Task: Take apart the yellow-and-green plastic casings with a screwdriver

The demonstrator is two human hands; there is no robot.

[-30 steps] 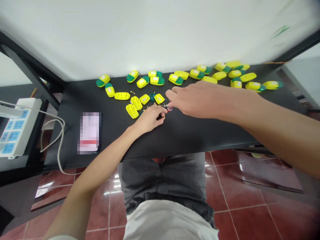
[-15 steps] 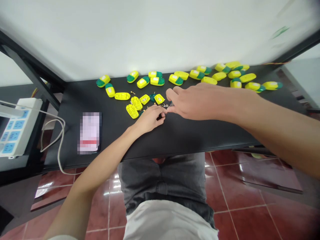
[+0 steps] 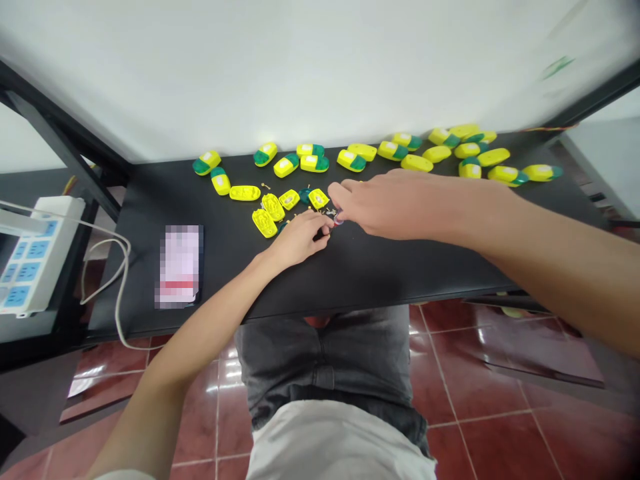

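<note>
Head view: just right of the open yellow shells, the left hand is curling narrowly, its grip unclear, fingertips meeting the right hand, which is pinching a tiny part, likely steadying it. Behind the shells, yellow-green cases are lying out of the way.

The table stands against the wall. Along its back edge, just before the wall, a loose row of closed casings runs from left of centre to the far right, bunching at the right end. In front of that row, near the table's middle, lies a cluster of open casing halves. Small metal parts are scattered just right of them. The left hand rests on the table in front of the halves, and the right hand lies to the right of the parts, fingertips meeting the left's over them. A flat packet lies well left, near the front edge. A power strip sits beyond the table's left end, with its cable hanging beside that edge.
</note>
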